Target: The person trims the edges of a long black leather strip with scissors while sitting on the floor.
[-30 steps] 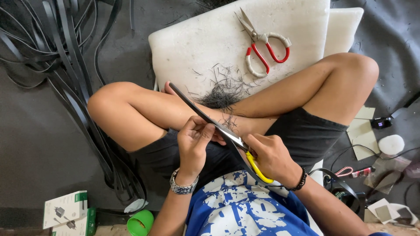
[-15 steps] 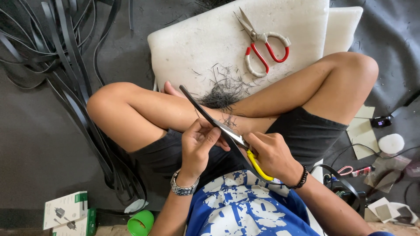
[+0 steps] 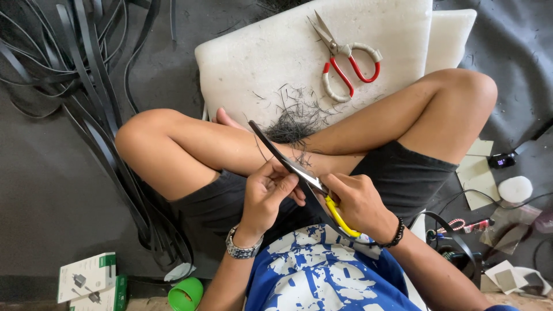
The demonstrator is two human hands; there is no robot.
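Observation:
I sit cross-legged and look down at my lap. My left hand (image 3: 266,196), with a metal watch on the wrist, pinches a flat black strip (image 3: 271,144) that runs up and left over my shin. My right hand (image 3: 360,204) grips yellow-handled scissors (image 3: 322,196), whose blades close on the strip right beside my left fingers. A pile of thin black trimmings (image 3: 291,118) lies on the white foam cushion (image 3: 253,63) just beyond my legs.
Red-and-white scissors (image 3: 348,60) rest on the cushion's far side. Several long black strips (image 3: 69,75) sprawl over the dark floor at left. A green cup (image 3: 185,294) and small boxes (image 3: 86,276) sit lower left; cables, cards and a white round pad (image 3: 514,189) lie at right.
The strip's far end has swung slightly right and toward me as both hands work along it. The hands stay in my lap.

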